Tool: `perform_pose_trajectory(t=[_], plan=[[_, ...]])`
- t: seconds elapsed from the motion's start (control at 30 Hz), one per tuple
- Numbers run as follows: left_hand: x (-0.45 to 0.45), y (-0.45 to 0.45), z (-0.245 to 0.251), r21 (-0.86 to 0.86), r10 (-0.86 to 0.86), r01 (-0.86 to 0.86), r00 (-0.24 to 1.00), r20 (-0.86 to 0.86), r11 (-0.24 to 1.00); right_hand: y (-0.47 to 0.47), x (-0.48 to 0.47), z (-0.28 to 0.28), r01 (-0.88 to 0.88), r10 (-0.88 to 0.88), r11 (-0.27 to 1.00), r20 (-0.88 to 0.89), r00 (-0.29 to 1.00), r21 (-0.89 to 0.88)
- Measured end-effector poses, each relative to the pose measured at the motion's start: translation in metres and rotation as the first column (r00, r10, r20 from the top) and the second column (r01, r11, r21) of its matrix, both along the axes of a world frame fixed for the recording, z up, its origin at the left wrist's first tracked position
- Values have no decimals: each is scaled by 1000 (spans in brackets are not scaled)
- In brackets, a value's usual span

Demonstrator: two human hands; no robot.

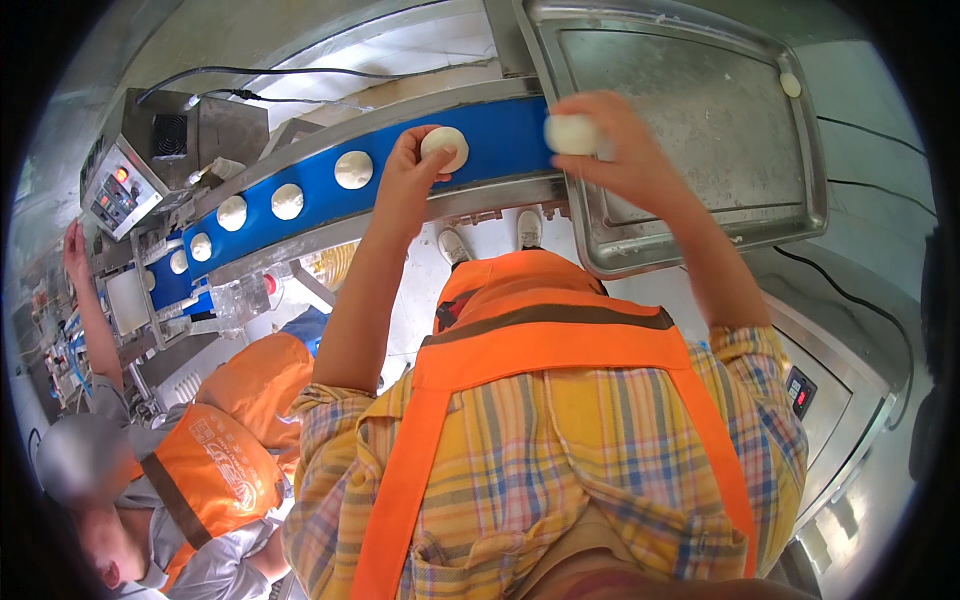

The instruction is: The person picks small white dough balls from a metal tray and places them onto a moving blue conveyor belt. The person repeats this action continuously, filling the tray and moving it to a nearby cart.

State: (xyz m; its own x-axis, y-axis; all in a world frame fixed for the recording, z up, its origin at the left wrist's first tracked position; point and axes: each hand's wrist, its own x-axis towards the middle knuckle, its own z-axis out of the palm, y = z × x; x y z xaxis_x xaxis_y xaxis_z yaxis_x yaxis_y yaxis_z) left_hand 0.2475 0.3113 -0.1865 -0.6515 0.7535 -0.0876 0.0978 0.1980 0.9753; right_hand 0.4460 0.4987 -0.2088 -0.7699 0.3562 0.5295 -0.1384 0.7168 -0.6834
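Note:
My left hand [420,169] holds a round, pale dough piece [445,150] above a blue conveyor belt [487,135], its thumb across the face of the dough. In my right hand [619,146], blurred by motion, is another pale dough round [572,135], where the belt's end meets the metal tray. Several flattened dough rounds lie spaced along the belt to the left, the nearest dough round [353,170] just left of my left hand. A small piece of dough [790,85] rests at the right rim of the tray [814,172].
A steel control box [124,191] with a lit red button stands beyond the belt's left part. A co-worker in an orange apron [217,465] is at the lower left, one arm raised beside the machinery. A steel cabinet [814,405] with a red display stands at the right.

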Motion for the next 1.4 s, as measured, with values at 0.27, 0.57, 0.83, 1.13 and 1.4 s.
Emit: perform_pose_trajectory(t=[0.27,0.57,0.83,1.13,1.4], plan=[[-37,-23,-1,-155,-100,-231,236,-967,960,-20,-69,-8,128,-293,828,225,929,547],[42,-5,-25,68,-190,182,973,134,981,245,85,-130,957,-943,222,-209,260,188],[102,85,6,-154,-188,301,845,501,941,259,295,-49,946,-793,-90,552,-258,312],[363,417,348,120,-411,898,73,909,423,152,759,521,586,-667,-691,-60,-743,423],[473,734,785,308,-315,847,-178,932,433,360,432,1147,981,-988,-127,69,-138,148]])
